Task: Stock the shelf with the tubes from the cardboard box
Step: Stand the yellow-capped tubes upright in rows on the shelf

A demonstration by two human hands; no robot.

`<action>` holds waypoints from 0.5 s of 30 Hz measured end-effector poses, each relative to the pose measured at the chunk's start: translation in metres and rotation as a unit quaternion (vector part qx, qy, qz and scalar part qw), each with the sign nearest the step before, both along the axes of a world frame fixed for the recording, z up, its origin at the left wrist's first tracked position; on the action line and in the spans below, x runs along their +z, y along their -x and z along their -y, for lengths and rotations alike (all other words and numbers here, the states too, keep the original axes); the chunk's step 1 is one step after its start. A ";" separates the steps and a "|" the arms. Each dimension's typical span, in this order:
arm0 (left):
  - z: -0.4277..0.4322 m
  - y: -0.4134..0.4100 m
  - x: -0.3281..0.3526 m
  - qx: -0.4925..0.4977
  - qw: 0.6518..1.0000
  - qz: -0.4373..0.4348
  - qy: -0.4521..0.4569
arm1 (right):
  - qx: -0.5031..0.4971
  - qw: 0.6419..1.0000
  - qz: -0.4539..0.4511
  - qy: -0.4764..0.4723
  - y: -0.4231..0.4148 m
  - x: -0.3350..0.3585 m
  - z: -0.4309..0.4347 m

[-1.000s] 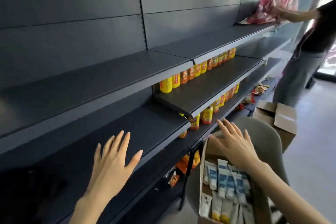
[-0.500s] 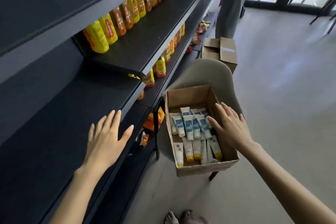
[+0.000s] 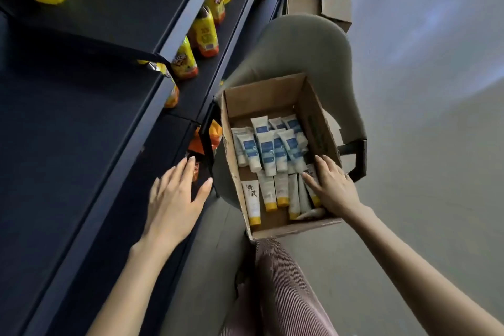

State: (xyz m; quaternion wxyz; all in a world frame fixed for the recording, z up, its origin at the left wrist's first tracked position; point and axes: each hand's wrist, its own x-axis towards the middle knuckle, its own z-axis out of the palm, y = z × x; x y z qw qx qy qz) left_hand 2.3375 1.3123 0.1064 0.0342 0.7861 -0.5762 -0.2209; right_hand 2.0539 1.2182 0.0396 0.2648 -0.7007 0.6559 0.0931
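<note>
Dark shelf [image 3: 81, 131] at frame left unstocked — tubes [image 3: 266, 148] all lie in the cardboard box [image 3: 319, 117]; right hand [image 3: 334, 188] touches them, left hand [image 3: 171, 199] hovers — both grips wide, empty.

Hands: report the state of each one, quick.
Left hand: open, fingers straight, holding nothing, by the dark metal shelf.
Right hand: open, fingers straight over white yellow-capped tubes in the brown cardboard box; nothing gripped.

Smooth grey floor [image 3: 422, 117] catching pale light — a grey-green chair [image 3: 300, 43], a second carton [image 3: 302, 0] behind it.
</note>
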 end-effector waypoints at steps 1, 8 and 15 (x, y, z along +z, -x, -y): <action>0.005 0.002 -0.007 -0.002 1.000 -0.006 -0.005 | 0.006 1.000 0.005 -0.015 -0.006 -0.011 0.003; 0.022 0.015 -0.057 -0.019 0.999 -0.036 -0.016 | 0.014 0.974 0.048 -0.220 -0.061 -0.102 -0.011; 0.008 0.025 -0.099 -0.031 0.997 -0.054 -0.038 | -0.091 0.929 0.124 -0.336 -0.100 -0.176 -0.048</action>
